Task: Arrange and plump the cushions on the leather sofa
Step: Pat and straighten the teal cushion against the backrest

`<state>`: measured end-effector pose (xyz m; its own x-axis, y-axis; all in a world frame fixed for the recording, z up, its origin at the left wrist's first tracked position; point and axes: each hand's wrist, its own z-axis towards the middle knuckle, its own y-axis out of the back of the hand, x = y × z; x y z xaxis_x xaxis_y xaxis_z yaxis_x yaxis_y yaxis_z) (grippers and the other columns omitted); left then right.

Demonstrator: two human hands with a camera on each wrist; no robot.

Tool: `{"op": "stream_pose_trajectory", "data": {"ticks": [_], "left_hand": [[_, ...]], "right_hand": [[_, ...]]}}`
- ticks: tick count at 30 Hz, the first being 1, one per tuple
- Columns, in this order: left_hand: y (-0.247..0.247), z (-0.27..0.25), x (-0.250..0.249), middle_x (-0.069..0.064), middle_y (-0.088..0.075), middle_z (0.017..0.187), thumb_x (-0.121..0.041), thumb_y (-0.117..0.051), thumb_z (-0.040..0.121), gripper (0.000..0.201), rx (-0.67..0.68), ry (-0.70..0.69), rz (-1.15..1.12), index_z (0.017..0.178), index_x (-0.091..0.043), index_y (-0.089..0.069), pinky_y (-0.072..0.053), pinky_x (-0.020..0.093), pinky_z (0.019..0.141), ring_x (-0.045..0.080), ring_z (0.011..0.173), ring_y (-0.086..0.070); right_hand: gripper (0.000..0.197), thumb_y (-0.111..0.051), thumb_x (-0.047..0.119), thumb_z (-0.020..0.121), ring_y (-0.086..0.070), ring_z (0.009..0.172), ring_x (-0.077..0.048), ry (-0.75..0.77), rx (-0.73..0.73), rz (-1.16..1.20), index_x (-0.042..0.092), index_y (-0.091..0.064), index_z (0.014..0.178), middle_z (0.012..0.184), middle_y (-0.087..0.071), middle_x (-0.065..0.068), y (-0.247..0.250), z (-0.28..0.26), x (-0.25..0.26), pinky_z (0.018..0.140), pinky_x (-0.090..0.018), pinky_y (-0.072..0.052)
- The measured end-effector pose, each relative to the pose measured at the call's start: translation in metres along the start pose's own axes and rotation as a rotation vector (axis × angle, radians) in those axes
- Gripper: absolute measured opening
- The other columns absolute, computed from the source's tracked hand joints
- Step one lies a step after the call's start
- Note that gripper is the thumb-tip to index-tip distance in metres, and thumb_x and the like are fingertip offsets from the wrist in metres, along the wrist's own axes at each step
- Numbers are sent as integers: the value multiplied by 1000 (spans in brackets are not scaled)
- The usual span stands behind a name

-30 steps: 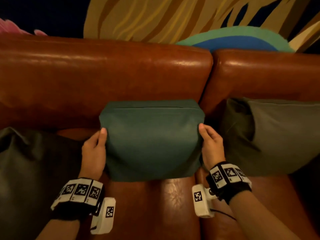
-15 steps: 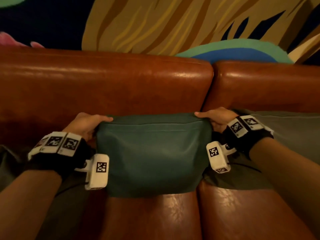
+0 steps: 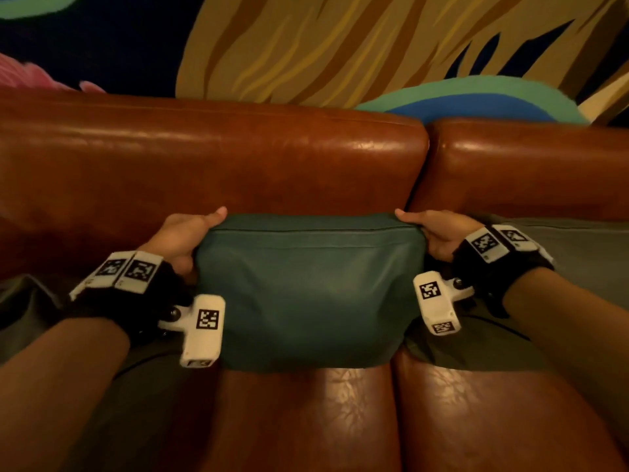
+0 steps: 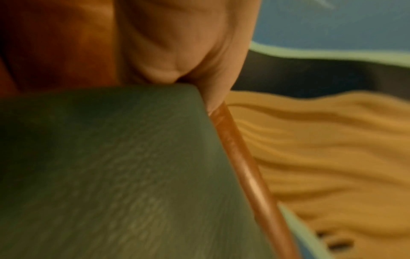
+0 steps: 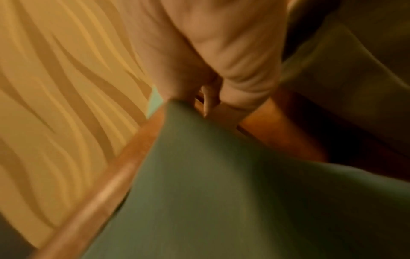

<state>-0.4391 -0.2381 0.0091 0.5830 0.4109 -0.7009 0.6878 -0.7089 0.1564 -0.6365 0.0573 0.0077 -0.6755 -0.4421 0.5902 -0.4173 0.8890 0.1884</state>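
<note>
A teal cushion (image 3: 309, 287) stands upright on the brown leather sofa (image 3: 211, 165), leaning against the backrest near the seam between two back sections. My left hand (image 3: 185, 235) grips its top left corner, thumb laid along the top edge. My right hand (image 3: 432, 229) grips the top right corner the same way. In the left wrist view the cushion (image 4: 111, 166) fills the lower left under my curled fingers (image 4: 168, 66). The right wrist view shows the cushion (image 5: 221, 192) pinched beneath my fingers (image 5: 244, 78).
A grey-olive cushion (image 3: 578, 260) leans on the backrest at the right, partly under my right forearm. A dark cushion (image 3: 27, 301) lies at the left under my left arm. Behind the sofa is a painted wall (image 3: 340, 46). Bare seat leather (image 3: 306, 420) lies in front.
Both hands moved from the cushion's sides up to its top corners. The view has come closer and lower, and the cushion sits pressed back against the backrest.
</note>
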Motion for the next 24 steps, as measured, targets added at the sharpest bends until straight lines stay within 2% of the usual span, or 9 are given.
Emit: {"op": "stream_pose_trajectory", "data": {"ticks": [3,5,9,12,14,17,19,21,24], "left_hand": [[-6,2,2,14,-70,96,-39,-61,94,35,26,66,-97,109,-7,-63,-54,34,59,26,74,-70],[-7,0,3,15,-71,94,-47,-50,97,44,102,149,-113,115,-8,-62,-53,36,63,27,80,-69],[4,-1,6,14,-72,86,-30,-64,93,36,70,72,-2,115,-2,-62,-58,35,52,23,61,-71],[9,-3,16,14,-71,105,-35,-61,94,43,114,57,-84,123,-3,-61,-54,35,64,25,83,-71],[10,-10,25,13,-71,112,-39,-58,94,45,164,12,-156,122,-5,-63,-53,35,70,24,94,-71],[10,-25,41,7,-73,105,-38,-60,93,31,118,-120,-97,106,-12,-69,-53,31,71,17,89,-72],[13,-35,46,7,-75,95,-31,-64,92,21,52,-218,-31,93,-11,-71,-55,24,61,13,76,-73],[14,-41,45,3,-76,80,-28,-66,91,19,44,-268,-60,85,-10,-70,-53,19,51,8,63,-71],[11,-44,37,-4,-75,69,-32,-62,93,24,55,-255,-104,85,-11,-69,-55,20,51,9,63,-72]], "right_hand": [[79,-85,40,67,-69,105,-32,0,-44,67,5,-56,131,124,-67,-17,2,20,-7,71,-39,-61],[59,-72,41,85,-68,105,-30,3,-54,78,4,-56,128,120,-67,-16,-5,0,0,69,-35,-58],[30,-61,25,97,-72,81,-21,111,-15,95,2,-65,116,102,-73,-12,1,-17,-2,59,-27,-57],[33,-52,33,101,-69,81,-19,116,16,227,6,-63,117,106,-67,-7,-4,-23,-17,56,-24,-57],[45,-55,47,97,-66,93,-22,105,8,243,8,-63,117,108,-65,-5,-8,-27,-25,67,-29,-57],[44,-62,56,89,-68,97,-22,178,-76,-67,14,-72,96,99,-74,-1,-10,-45,-32,77,-33,-51],[40,-63,51,90,-70,92,-21,281,-148,-153,14,-73,80,89,-76,-2,-7,-53,-39,80,-33,-53],[35,-64,43,92,-74,85,-18,340,-113,-27,12,-75,81,89,-78,-5,-2,-59,-45,81,-32,-56],[36,-63,41,93,-75,87,-18,321,-36,133,7,-74,94,93,-78,-7,4,-60,-60,81,-31,-56]]}}
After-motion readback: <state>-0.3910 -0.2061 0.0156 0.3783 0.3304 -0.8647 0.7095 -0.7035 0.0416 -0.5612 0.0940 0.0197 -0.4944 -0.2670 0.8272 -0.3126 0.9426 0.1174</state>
